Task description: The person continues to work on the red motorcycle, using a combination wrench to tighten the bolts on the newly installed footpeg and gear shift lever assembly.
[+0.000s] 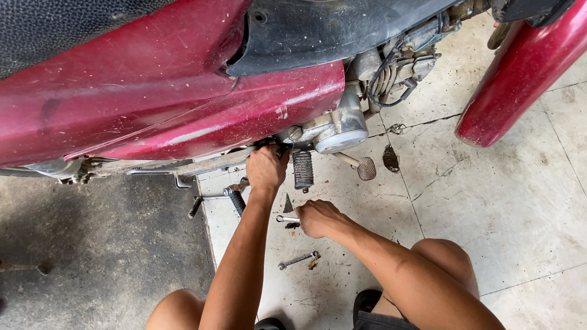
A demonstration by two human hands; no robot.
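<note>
left hand [266,168]: closed up under the dark red scratched motorbike side panel [183,116], gripping something I can't make out; a slip there could scrape knuckles on the engine.
right hand [318,218]: closed on a small silver steel wrench [286,219] lying on the stained concrete floor [489,201].
black ribbed rubber footpeg [302,169]: just beside the left hand, easy to bang.
spare silver wrench [298,260]: near the knees, could get kicked.

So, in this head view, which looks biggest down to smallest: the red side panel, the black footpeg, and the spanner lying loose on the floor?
1. Red side panel, by far.
2. Black footpeg and loose spanner: similar length; the footpeg is thicker, but it sits nearer the camera, so I won't rank them.
</note>
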